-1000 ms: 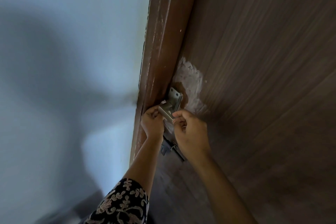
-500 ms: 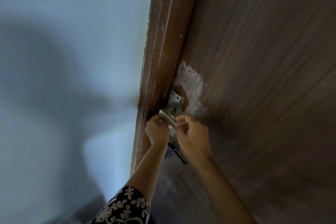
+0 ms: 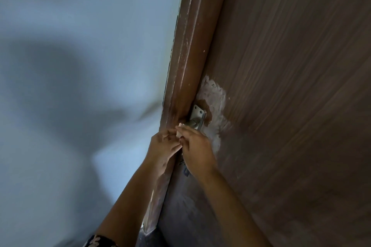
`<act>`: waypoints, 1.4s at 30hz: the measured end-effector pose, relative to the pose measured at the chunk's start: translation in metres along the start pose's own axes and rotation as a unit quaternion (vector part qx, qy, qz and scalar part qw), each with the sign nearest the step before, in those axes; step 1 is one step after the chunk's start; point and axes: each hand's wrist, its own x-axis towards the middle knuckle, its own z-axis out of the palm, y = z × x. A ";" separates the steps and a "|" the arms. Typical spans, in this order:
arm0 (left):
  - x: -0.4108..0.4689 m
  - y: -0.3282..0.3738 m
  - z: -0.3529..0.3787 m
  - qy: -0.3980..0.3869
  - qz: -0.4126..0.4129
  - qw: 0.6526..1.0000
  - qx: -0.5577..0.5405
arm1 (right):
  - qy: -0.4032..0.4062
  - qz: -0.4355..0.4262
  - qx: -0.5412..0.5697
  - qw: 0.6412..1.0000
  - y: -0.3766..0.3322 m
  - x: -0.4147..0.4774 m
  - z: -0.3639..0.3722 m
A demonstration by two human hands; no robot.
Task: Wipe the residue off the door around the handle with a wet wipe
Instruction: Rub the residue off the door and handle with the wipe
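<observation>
From the head view, looking steeply up along a brown wood-grain door (image 3: 291, 86), both hands are raised to the spot just below the metal handle (image 3: 197, 117). The handle's plate sits close to the door's left edge, right beside the reddish-brown door frame (image 3: 192, 56), which carries pale scuffs along its length. A patch of whitish residue (image 3: 215, 96) spreads over the door above, to the right of and below the handle, touching the plate's edge. The left hand (image 3: 161, 146) is curled with its fingertips brought together at the frame, and the right hand (image 3: 195, 146) is closed in a pinch just beside it, the two hands touching at the fingertips. Between those fingertips shows a small pale scrap, most likely the wet wipe (image 3: 179, 132), with another bit of it peeking out just under the handle; the blur makes it hard to say which hand truly has hold of it, so both seem to share it. A dark metal latch (image 3: 185, 170) is partly hidden behind the right wrist. To the left is a pale blue wall (image 3: 80, 26) crossed by a soft grey shadow, and a patterned sleeve (image 3: 100, 242) shows at the bottom edge.
</observation>
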 end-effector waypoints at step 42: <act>-0.008 0.008 0.018 0.031 -0.043 0.996 0.065 | 0.031 0.185 -0.201 0.961 0.014 0.036 -0.007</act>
